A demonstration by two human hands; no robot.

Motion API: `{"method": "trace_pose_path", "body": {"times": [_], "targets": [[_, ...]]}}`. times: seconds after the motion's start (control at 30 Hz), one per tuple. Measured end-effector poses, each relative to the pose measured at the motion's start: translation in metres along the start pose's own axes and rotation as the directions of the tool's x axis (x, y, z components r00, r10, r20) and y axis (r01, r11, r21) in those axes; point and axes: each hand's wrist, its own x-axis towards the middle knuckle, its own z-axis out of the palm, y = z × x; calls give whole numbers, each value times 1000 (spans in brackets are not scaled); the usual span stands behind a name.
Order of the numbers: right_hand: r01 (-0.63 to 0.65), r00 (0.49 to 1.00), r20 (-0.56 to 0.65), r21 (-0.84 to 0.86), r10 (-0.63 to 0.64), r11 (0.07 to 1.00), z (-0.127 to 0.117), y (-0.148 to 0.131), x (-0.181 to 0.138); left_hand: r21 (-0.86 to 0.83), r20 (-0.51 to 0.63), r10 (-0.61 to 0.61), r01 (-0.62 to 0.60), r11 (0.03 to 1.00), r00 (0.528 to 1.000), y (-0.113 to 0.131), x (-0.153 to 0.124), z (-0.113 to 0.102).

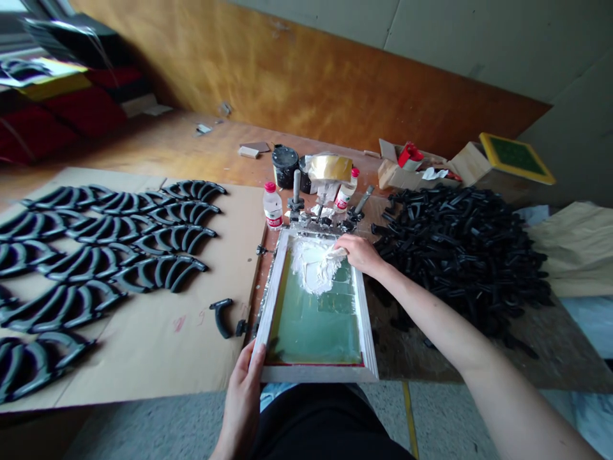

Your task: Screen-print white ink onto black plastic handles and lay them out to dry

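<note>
In front of me lies a silk-screen printing frame (368, 332), with pale wooden sides around a green mesh (316, 332). Thick white ink (313, 271) is spread over the upper part of the mesh. My left hand (243, 390) grips the frame's lower left corner, thumb on top. At the upper right of the mesh, my right hand (359, 252) is closed on a small pale flat piece (336, 252), whose exact kind I cannot make out, at the edge of the ink. Metal hinge clamps (320, 220) hold the frame's far end.
Curved black handles (167, 236) lie in rows on cardboard at left; a single handle (222, 317) lies apart. A heap of black handles (460, 262) is at right. Two red-capped bottles (272, 207) (347, 191), a black tub (285, 167) and a gold tape roll (329, 168) stand behind the frame.
</note>
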Motion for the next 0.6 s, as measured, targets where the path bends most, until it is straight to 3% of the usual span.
{"method": "trace_pose_path", "body": {"times": [0.1,0.2,0.33,0.43,0.6], "targets": [[-25,999,-42,17,25,1000,3,-14,-32,-3,13,-19,19,1000,1000,3,-3,1],[-25,1000,-2,-53,25,998,14,-32,-50,-9,21,-31,31,999,999,4,-4,1],[-137,988,41,-210,149,968,24,-40,-33,-6,12,-38,38,999,999,3,-4,0],[-197,977,38,-229,211,953,20,-33,-17,-6,15,-35,35,999,999,3,-3,0],[-103,994,9,-171,106,980,6,-43,-45,-9,11,-30,30,1000,999,3,-2,-1]]}}
